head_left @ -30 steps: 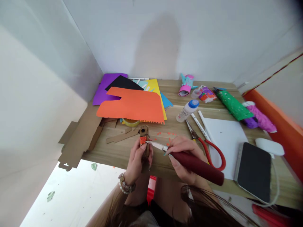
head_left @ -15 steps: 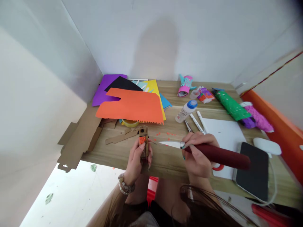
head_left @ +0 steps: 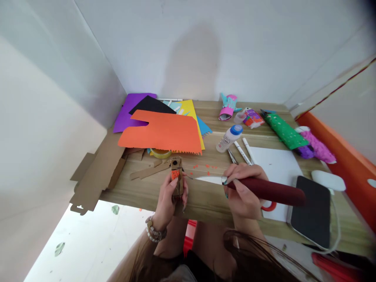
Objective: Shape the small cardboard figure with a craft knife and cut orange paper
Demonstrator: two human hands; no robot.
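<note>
My left hand (head_left: 168, 192) is closed around a small brown cardboard piece (head_left: 176, 161), which stands upright near the table's front edge. A black dot marks its top, with orange bits stuck below by my thumb. In my right hand (head_left: 245, 190) is a knife with a thick dark red handle (head_left: 273, 190) and a pale pointed blade (head_left: 210, 179). The blade points left, its tip close to the cardboard piece; whether they touch I cannot tell. Small orange paper scraps (head_left: 208, 172) lie just beyond the blade.
An orange sheet (head_left: 167, 131) tops several coloured sheets at the back left. Cut cardboard (head_left: 98, 172) hangs over the left edge. A glue bottle (head_left: 229, 139), white markers (head_left: 243, 152), white paper (head_left: 274, 160) and a dark phone-like slab (head_left: 311, 211) are on the right.
The view has shifted slightly. Both hands keep their grips, and the blade tip stays beside the cardboard piece, perhaps a touch nearer.
</note>
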